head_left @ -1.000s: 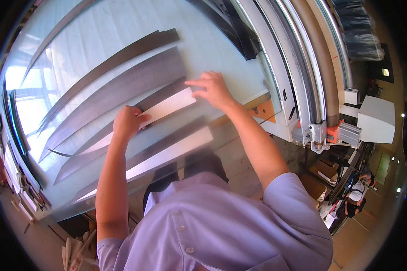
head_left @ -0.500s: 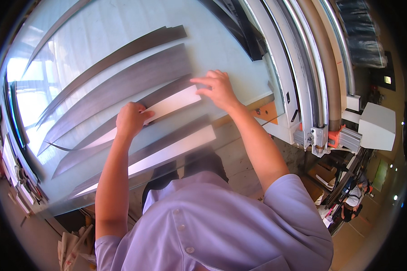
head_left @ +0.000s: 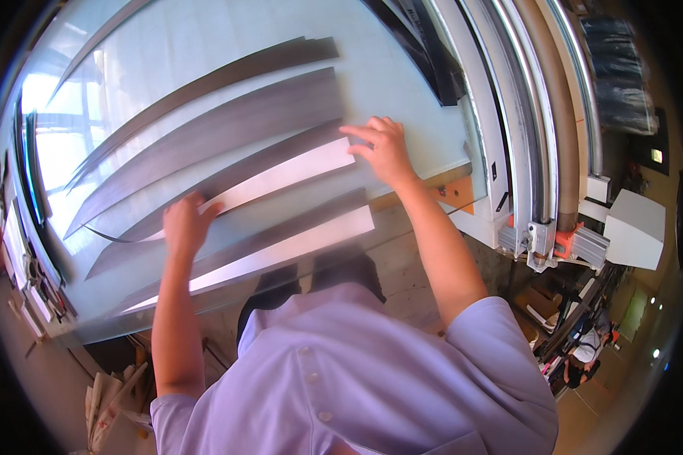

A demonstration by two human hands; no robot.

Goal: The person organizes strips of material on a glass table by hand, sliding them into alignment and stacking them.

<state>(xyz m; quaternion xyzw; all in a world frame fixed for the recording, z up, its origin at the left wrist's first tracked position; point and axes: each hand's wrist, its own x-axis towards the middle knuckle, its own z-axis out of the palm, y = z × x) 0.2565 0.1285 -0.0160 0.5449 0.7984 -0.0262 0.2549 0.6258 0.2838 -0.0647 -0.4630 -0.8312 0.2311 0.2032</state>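
Note:
Several long, curved dark grey strips lie on a pale blue-white sheet [head_left: 402, 144] over the table. A long pale strip [head_left: 288, 171] runs along the near side of one dark strip [head_left: 277, 152] and leaves its far edge showing. My left hand [head_left: 186, 222] lies over the left part of this pair, its thumb toward the pale strip; motion smears its fingers. At the right ends of the pair, my right hand [head_left: 385, 152] has index finger and thumb apart, the fingertip by the dark corner and the thumb at the pale end.
Nearer me lies another dark strip with a pale strip [head_left: 303, 241] along it. A wide grey strip [head_left: 273, 106] and a narrow one [head_left: 250, 62] lie farther off. Black lengths [head_left: 425, 61] are at the back right. A long machine with metal rails [head_left: 542, 136] borders the right side.
My left hand has slid left and toward me along the strip, uncovering more of the pale strip. My right hand stays at the right ends. The whole view has shifted slightly.

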